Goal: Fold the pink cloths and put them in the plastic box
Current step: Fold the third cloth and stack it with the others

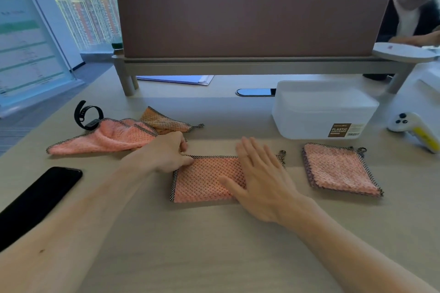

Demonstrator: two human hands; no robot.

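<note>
Right hand (259, 181) lies flat, fingers spread, on a half-folded pink waffle-weave cloth (202, 179). Left hand (169, 153) pinches that cloth's far left corner.

Both forearms bare, no sleeves; left hand (170, 153), right hand (259, 179) ungloved.

The pink cloths (207, 179) are showing a nubbly woven weave with checked trim. The plastic box (321, 112) is looking translucent and frosted, while the table (214, 245) is appearing matt, pale wood-grain.
</note>
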